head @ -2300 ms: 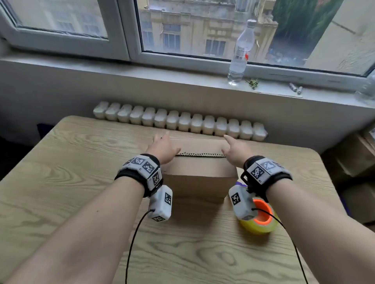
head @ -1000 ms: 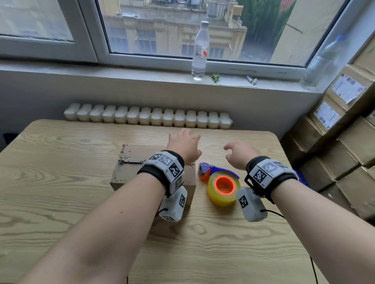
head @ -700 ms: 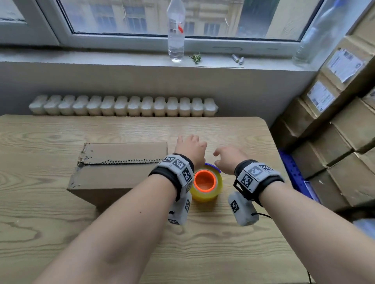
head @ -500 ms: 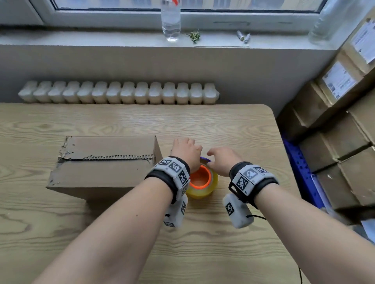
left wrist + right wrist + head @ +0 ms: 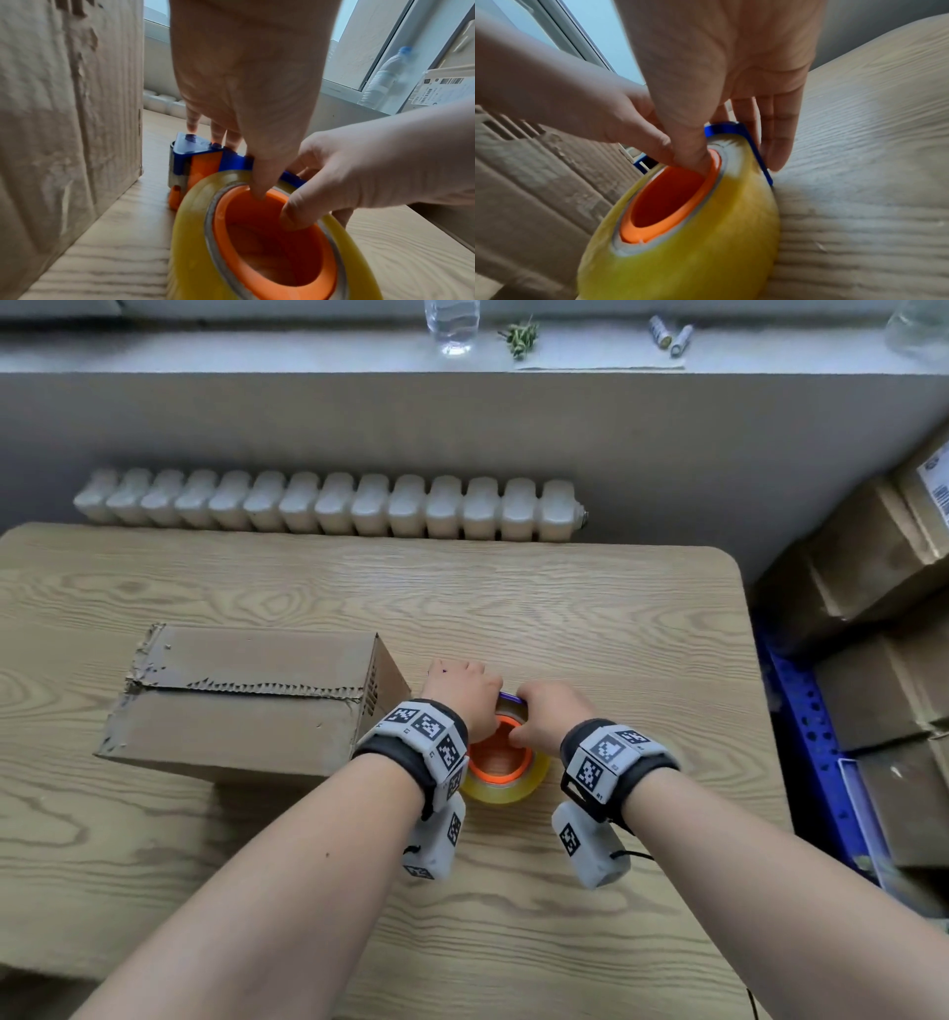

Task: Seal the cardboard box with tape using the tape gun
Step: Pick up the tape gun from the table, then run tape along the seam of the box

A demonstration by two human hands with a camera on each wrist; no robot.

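Both hands have left the cardboard box (image 5: 246, 698) and come down together on the tape gun (image 5: 205, 162), which lies on its side on the wooden counter (image 5: 590, 618) just to the right of the box; a couple of seconds ago they were pressing the box's flaps down, and half a second ago they had reached the gun without yet closing on it. Now the left hand (image 5: 464, 693) has its thumb hooked into the orange core of the tape roll (image 5: 506, 775), while its fingers reach down over the blue frame at the dispensing end. The right hand (image 5: 549, 713) pinches the far rim of the roll, thumb inside the core and fingers curled round the outside along the blue frame. The gun rests on the counter, not yet lifted, as far as the views show. The box sits with its flaps closed and its ragged centre seam bare, no tape on it. The shift from box to tool suggests the flaps are judged settled and the step in hand is picking up the gun. Since neither hand is on the box, the flaps could spring up. The gun probably needs turning so its dispensing end meets the seam.
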